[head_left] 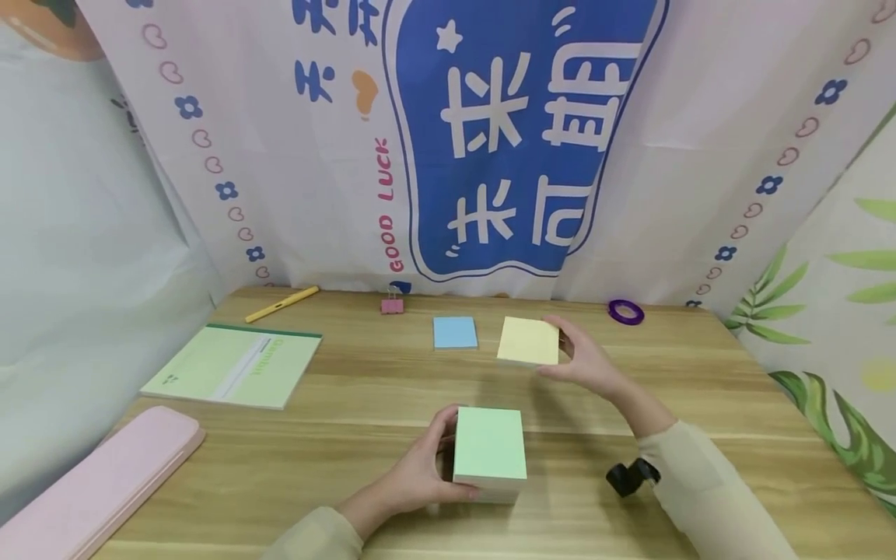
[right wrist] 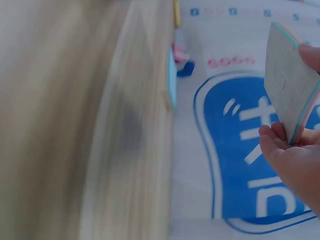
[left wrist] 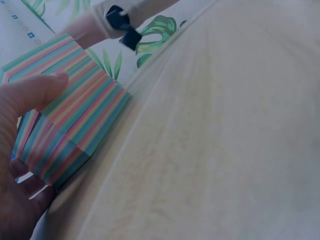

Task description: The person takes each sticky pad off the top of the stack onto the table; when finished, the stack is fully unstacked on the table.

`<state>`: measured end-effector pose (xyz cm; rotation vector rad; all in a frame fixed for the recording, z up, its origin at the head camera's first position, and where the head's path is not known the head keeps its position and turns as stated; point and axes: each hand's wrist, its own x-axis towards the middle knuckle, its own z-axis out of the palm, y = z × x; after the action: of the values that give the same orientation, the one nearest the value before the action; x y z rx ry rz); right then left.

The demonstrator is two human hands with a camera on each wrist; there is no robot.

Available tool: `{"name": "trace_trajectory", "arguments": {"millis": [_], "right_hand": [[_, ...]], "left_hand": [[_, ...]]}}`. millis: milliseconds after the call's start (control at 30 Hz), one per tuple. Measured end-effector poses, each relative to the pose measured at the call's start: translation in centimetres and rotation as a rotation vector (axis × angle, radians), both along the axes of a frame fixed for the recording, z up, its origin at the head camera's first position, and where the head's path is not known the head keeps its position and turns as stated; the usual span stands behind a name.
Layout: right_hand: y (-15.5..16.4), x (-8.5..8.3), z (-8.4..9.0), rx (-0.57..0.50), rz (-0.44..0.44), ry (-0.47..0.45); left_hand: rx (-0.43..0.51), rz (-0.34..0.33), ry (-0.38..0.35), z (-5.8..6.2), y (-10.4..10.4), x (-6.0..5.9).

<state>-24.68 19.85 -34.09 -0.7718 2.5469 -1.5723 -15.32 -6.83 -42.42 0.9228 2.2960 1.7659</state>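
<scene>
L hand [head_left: 420, 470] curled round striped note block [head_left: 489, 453] near front of table [head_left: 364, 404]. R hand [head_left: 588, 359], raised w/ wrist bent, pinches yellow-topped wad of notes [head_left: 529, 341] above table, beside blue pad [head_left: 455, 332].

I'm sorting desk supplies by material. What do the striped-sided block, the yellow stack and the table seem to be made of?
The striped-sided block looks like matte paper: thin coloured layers show on its sides, under the left hand. The yellow stack, pinched by the right hand, is probably the same paper, with coloured sheet edges. The table shows light wood grain, possibly laminate.
</scene>
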Motion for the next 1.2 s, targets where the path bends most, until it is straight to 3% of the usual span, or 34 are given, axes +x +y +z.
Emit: {"name": "trace_trajectory", "arguments": {"millis": [300,400,633,833,1200], "right_hand": [[0.5,-5.4,-2.2,0.013,-0.028,-0.064],[0.2,-5.9,-2.5,0.043,-0.055,-0.096],[0.3,-8.5,-5.2,0.213,-0.150,-0.107],[-0.3,-9.3,-6.4,0.230,-0.135,-0.141],[-0.7,-10.4,-7.0,0.320,-0.153,-0.164]], "left_hand": [[0.006,-0.026,-0.031,2.6,0.2,1.2],[-0.004,-0.031,-0.048,2.8,0.3,1.5],[0.006,-0.029,-0.040,2.4,0.4,1.6],[0.007,-0.019,-0.030,2.3,0.3,1.7],[-0.004,-0.004,-0.015,2.6,0.1,1.5]]}}
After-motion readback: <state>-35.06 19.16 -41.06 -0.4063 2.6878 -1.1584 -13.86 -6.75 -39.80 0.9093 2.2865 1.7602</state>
